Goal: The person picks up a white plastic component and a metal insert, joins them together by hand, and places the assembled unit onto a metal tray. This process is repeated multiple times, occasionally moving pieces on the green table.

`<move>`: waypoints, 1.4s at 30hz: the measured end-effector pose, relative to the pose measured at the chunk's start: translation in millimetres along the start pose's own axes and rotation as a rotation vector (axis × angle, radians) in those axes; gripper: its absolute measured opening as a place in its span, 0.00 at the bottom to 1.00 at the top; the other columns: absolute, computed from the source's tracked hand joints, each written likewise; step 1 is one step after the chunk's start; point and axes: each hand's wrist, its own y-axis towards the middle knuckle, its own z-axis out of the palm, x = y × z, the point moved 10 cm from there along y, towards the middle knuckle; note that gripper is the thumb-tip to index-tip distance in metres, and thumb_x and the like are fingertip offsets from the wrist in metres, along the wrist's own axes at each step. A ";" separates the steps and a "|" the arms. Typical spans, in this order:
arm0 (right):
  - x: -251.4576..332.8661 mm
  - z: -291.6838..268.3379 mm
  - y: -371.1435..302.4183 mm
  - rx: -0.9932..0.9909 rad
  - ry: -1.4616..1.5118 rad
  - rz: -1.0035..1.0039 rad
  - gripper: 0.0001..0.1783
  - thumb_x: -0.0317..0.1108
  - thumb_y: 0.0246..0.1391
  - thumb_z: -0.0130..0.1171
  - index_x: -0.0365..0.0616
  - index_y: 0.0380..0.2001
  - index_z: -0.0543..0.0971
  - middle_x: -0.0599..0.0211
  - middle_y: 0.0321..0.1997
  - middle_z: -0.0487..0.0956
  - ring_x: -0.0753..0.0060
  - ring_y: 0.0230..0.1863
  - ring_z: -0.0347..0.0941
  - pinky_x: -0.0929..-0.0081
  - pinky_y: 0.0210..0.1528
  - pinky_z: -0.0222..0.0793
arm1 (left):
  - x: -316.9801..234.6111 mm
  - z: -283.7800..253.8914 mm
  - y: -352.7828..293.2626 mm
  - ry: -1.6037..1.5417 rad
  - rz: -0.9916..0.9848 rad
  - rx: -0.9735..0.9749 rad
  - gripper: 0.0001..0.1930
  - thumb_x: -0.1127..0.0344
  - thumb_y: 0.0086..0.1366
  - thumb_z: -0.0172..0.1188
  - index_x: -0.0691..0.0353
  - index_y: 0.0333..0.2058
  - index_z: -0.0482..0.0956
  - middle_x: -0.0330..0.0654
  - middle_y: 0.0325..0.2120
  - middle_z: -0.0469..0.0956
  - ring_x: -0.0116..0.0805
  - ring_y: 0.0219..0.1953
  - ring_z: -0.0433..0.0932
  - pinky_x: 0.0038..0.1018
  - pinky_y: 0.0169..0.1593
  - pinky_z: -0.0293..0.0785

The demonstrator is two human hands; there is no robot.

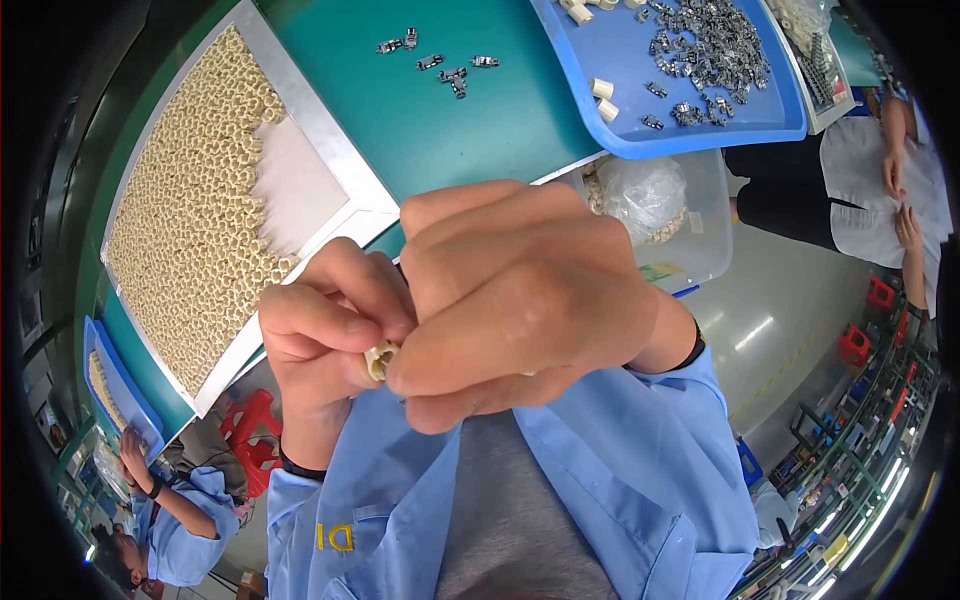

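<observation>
My left hand [322, 318] pinches a small cream-coloured hollow part [380, 358] between thumb and fingertips. Its open end faces up, and it looks like a ceramic or plastic socket piece. My right hand [535, 285] is closed right beside it, with thumb and forefinger pressed together against the part's edge. Whatever lies between those right fingers is hidden. Both hands are raised in front of my chest, off the near edge of the green work surface [450, 135].
At left, a white-rimmed tray [340, 150] holds tightly packed cream pieces. Small metal clips [430, 62] lie on the green surface. A blue tray [690, 148] holds more clips and cream cylinders. Below it stands a clear bin [712, 225]. Co-workers sit at both sides.
</observation>
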 end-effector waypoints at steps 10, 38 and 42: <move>2.6 0.4 -8.8 -0.038 -0.111 -0.068 0.12 0.34 0.55 0.71 0.38 0.32 0.79 0.72 0.18 0.72 0.77 0.14 0.62 0.76 0.18 0.52 | -4.3 0.5 -1.6 0.037 0.087 0.026 0.12 0.69 0.59 0.71 0.62 0.41 0.84 0.51 0.33 0.78 0.38 0.32 0.78 0.30 0.37 0.74; -80.3 -66.1 -83.7 -0.134 0.074 0.809 0.11 0.35 0.65 0.56 0.36 0.34 0.76 0.69 0.22 0.72 0.77 0.23 0.63 0.76 0.28 0.58 | 12.2 -39.4 -2.2 0.210 0.000 -0.196 0.15 0.83 0.61 0.63 0.71 0.47 0.82 0.53 0.44 0.77 0.38 0.42 0.80 0.28 0.45 0.80; -78.4 -45.3 -78.8 -0.125 0.207 1.013 0.11 0.33 0.67 0.49 0.36 0.36 0.75 0.67 0.29 0.72 0.78 0.27 0.63 0.77 0.32 0.61 | 4.9 -31.7 -2.1 0.431 -0.025 -0.193 0.15 0.86 0.61 0.61 0.72 0.48 0.81 0.53 0.45 0.77 0.38 0.45 0.80 0.28 0.48 0.80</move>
